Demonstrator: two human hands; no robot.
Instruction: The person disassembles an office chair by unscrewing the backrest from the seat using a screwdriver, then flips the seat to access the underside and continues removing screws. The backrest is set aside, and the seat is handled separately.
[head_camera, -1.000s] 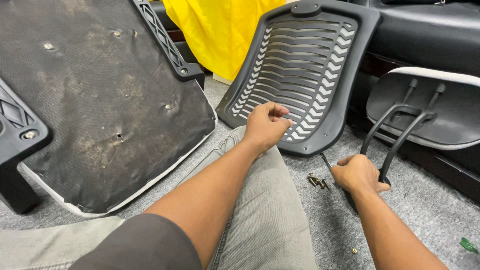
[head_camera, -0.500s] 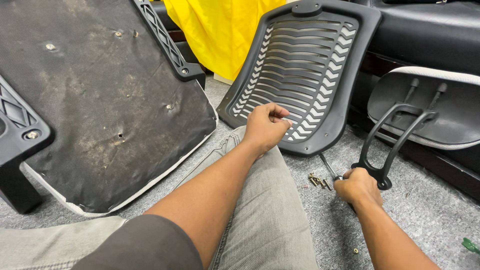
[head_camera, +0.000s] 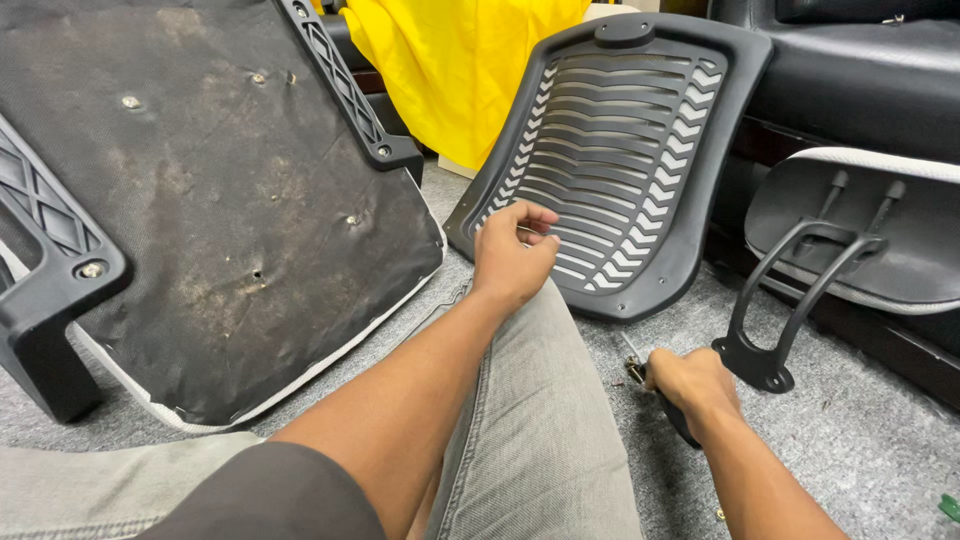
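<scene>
Apparently, right hand (head_camera: 692, 385) grips screwdriver (head_camera: 672, 412) just beside screws (head_camera: 634, 372).

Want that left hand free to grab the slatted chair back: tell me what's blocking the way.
Nothing visible blocks it. The left hand hovers just before the slatted chair back, pinching a small thin piece. The person's own grey-trousered knee lies below.

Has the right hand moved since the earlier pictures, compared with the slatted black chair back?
Yes. The right hand, gripping a dark tool handle, has drawn back toward the person, away from the lower edge of the slatted chair back, which has stayed put.
</scene>
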